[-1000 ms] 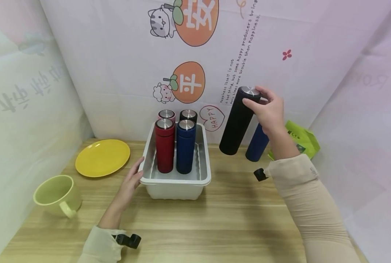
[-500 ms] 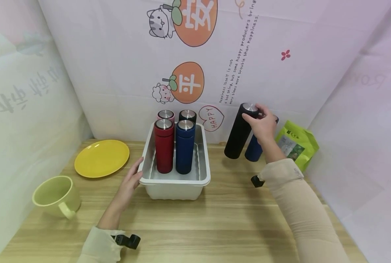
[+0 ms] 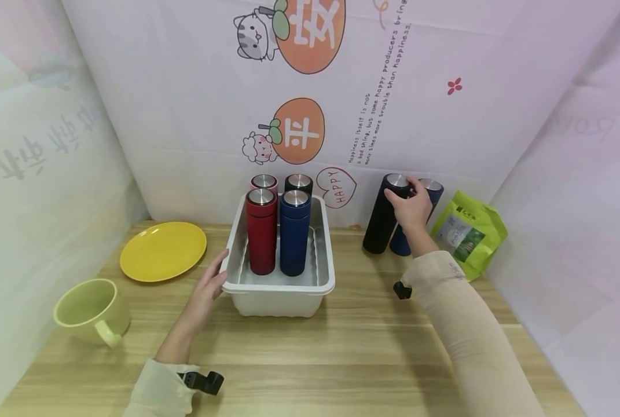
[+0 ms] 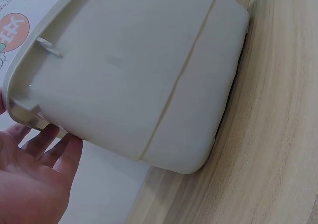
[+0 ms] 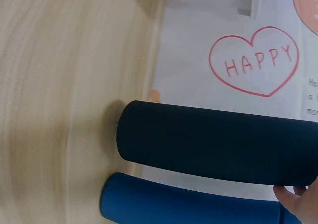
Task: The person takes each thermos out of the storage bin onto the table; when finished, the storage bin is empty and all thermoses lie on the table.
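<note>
Thumb and fingers of my right hand pinch the top of a black bottle, upright beside a blue bottle at the back right. In the right wrist view the black bottle lies alongside the blue one, its base close to the tabletop. My left hand holds the left rim of a grey-white bin; the left wrist view shows its fingers curled at the rim. Inside the bin stand a red bottle, a blue bottle, a pink bottle and another black bottle.
Left of the bin lie a yellow plate and a green mug with its handle toward the front. A bright green packet leans near the right wall, beside the blue bottle. A printed white sheet hangs behind the table.
My right hand has lowered the black bottle and moved it slightly right, closer to the blue bottle. The packet shows more fully. My left hand has stayed on the bin's rim.
</note>
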Tool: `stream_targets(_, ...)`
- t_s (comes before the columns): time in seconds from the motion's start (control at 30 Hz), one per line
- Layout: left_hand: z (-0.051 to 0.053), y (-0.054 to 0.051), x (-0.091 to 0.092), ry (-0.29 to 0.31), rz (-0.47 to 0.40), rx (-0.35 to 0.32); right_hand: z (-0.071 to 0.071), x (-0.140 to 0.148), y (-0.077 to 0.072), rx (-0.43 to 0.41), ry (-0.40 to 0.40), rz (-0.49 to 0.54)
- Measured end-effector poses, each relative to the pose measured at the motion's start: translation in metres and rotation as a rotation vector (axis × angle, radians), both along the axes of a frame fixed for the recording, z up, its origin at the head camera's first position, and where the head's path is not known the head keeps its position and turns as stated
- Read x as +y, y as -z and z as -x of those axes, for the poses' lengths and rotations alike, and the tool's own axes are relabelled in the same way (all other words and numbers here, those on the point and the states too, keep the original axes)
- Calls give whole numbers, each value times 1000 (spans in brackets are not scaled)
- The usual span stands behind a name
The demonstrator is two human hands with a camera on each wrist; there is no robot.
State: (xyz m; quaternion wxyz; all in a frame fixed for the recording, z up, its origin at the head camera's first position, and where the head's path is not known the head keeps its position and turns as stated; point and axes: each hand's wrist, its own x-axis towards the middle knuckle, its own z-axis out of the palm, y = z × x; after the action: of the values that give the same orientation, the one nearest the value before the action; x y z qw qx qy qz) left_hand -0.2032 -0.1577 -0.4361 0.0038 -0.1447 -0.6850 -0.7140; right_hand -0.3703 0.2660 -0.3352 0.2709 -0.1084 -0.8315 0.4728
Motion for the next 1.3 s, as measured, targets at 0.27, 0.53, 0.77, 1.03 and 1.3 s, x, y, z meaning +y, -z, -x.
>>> stream_targets(0.27, 1, -2, 0, 3, 3, 14, 4, -1, 8, -10, 15, 4)
stream_targets(0.53, 2, -1, 1, 10, 8, 8, 10, 1, 18, -12, 21, -10)
stream_targets(0.77, 2, 0, 1, 5, 12, 12, 13, 3, 19, -19, 25, 19)
stream_targets(1.03, 1, 2, 1, 5, 13, 11, 12, 4, 20, -19, 20, 23)
stream_targets(1.3, 1, 2, 0, 3, 11, 12, 14, 2, 20, -26, 12, 5)
